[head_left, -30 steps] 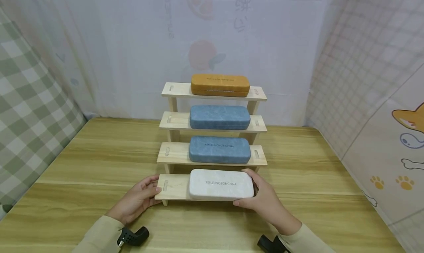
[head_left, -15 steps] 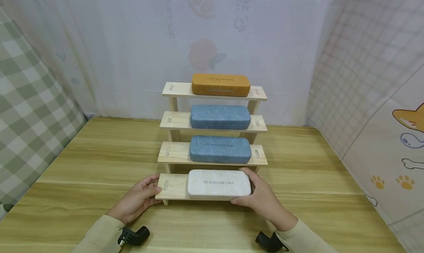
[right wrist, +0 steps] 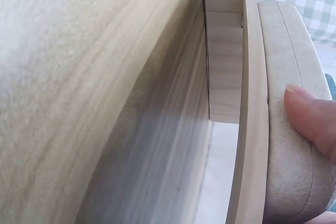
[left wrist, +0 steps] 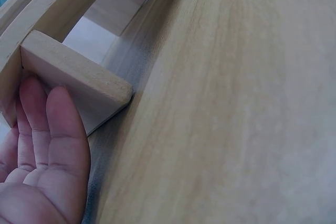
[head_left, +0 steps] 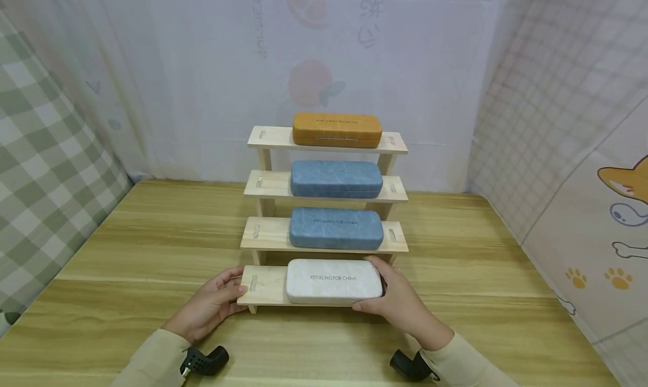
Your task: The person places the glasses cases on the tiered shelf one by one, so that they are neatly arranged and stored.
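A white glasses case (head_left: 334, 280) with printed lettering lies on the lowest step of a wooden tiered display stand (head_left: 268, 283). My right hand (head_left: 400, 302) grips the case's right end, thumb on the near side and fingers at the far side. The right wrist view has the thumb (right wrist: 310, 116) pressed on the side of the case, which rests on the plank. My left hand (head_left: 215, 302) holds the left end of the lowest step, its thumb at the plank's edge. In the left wrist view, the fingers (left wrist: 63, 114) reach under the plank against its support leg (left wrist: 79, 72).
Two blue glasses cases, one on the second step (head_left: 336, 229) and one on the third (head_left: 336, 179), lie above. An orange glasses case (head_left: 336, 131) lies on the top step. The stand is on a wood-grain table (head_left: 481, 280), with a white cloth (head_left: 202, 94) hanging behind.
The white glasses case has slid slightly left along the lowest step, and my right hand has moved left with it. My left hand stays at the step's end.
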